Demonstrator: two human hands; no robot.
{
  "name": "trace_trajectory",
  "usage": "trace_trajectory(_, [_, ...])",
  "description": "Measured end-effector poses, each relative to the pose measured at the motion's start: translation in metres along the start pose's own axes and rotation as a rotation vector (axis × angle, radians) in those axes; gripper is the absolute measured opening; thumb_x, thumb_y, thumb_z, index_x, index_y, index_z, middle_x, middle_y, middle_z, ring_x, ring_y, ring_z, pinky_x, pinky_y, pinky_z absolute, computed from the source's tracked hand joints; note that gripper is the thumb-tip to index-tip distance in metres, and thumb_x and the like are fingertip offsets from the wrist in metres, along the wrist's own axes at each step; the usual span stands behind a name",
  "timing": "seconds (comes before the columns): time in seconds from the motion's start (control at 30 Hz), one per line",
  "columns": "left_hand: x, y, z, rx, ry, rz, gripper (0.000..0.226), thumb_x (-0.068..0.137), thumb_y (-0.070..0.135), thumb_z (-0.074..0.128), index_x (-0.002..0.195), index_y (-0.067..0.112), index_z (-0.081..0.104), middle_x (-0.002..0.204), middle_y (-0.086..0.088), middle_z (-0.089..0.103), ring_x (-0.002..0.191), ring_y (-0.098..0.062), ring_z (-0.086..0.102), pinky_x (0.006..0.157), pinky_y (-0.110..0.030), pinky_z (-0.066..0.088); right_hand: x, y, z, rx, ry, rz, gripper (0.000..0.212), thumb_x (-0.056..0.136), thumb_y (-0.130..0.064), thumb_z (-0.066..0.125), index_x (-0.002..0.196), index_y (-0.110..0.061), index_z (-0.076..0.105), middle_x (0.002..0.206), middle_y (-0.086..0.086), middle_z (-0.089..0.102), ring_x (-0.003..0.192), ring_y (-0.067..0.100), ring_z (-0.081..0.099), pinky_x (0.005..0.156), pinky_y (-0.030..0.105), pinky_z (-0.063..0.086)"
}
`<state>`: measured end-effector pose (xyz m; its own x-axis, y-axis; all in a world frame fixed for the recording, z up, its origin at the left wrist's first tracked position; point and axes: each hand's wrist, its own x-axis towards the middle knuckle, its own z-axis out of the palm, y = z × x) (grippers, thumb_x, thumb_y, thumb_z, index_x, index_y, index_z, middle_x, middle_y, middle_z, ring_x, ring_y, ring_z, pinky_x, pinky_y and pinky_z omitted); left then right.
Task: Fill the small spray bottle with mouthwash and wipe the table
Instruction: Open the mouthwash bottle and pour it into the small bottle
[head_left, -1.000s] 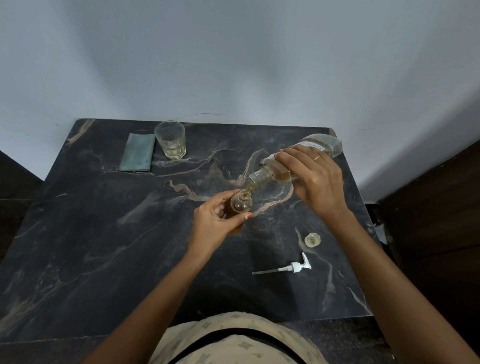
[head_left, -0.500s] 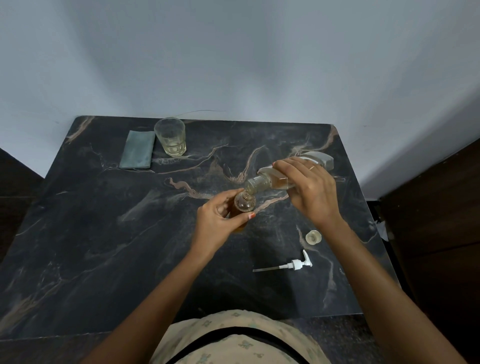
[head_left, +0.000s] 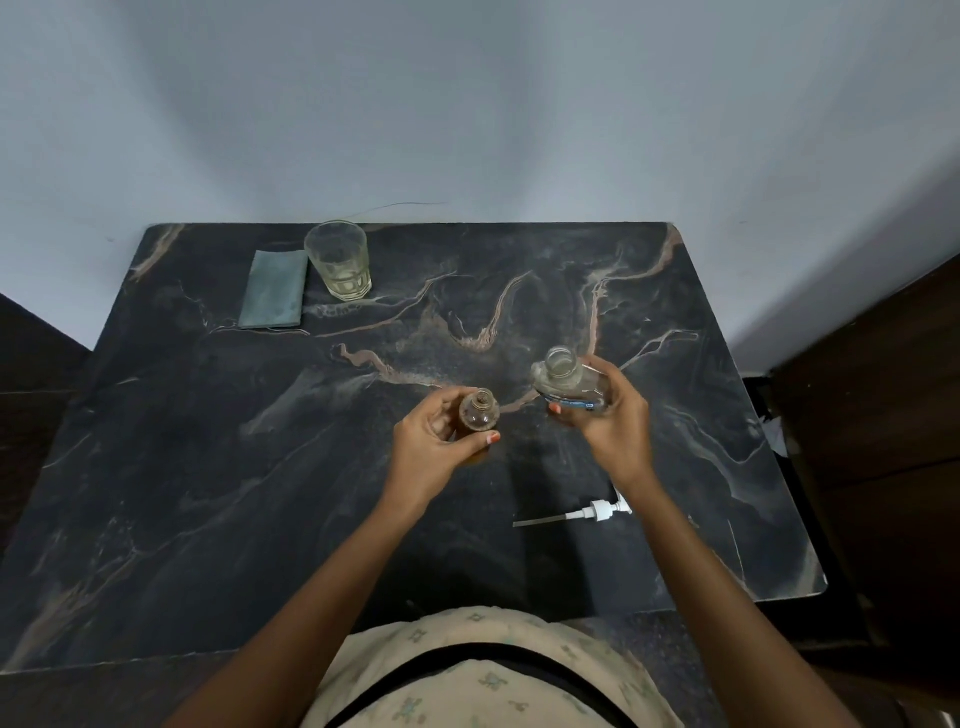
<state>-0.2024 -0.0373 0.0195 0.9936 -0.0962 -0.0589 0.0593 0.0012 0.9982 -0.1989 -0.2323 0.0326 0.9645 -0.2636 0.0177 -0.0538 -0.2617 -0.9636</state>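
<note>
At frame centre, the left hand (head_left: 431, 452) gripped the small round clear spray bottle (head_left: 479, 410), uncapped and upright, over the dark marble table (head_left: 208, 467). Just right of it, the right hand (head_left: 613, 423) held the larger clear mouthwash bottle (head_left: 563, 382), mouth up. A folded grey-green cloth (head_left: 275, 296) lay upper left.

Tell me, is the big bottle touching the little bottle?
Apart. The head view shows dark table between the big bottle in the right hand and the little bottle in the left hand.
</note>
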Motion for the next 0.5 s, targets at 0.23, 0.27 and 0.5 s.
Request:
trace_trajectory(0.23, [0.001,-0.031,-0.004,0.046,-0.028,-0.06,0.054,0.059,-0.003,0.079,0.094,0.033,0.062,0.095,0.01,0.069,0.096,-0.007,0.066,0.081,-0.013,0.049,-0.005,0.031,-0.003,0.095,0.019,0.176,0.058,0.061,0.013,0.075,0.111,-0.009,0.054,0.107,0.01,0.062,0.094,0.015,0.061,0.078,0.02,0.053])
trace_trajectory(0.27, [0.002,-0.035,-0.003,0.057,-0.031,-0.066,0.054,0.059,-0.003,0.079,0.094,0.033,0.061,0.095,0.01,0.069,0.096,-0.006,0.065,0.081,-0.013,0.049,-0.006,0.034,-0.005,0.098,0.013,0.189,0.058,0.061,0.012,0.075,0.111,-0.008,0.054,0.107,0.009,0.062,0.095,0.015,0.061,0.08,0.021,0.052])
trace_trajectory(0.5, [0.004,-0.055,-0.003,0.102,-0.046,-0.115,0.052,0.059,-0.003,0.079,0.094,0.031,0.06,0.096,0.007,0.069,0.096,-0.006,0.065,0.081,-0.014,0.05,-0.01,0.046,-0.007,0.135,-0.078,0.227,0.054,0.062,0.014,0.074,0.099,-0.02,0.055,0.097,0.002,0.064,0.088,0.009,0.062,0.072,0.013,0.053])
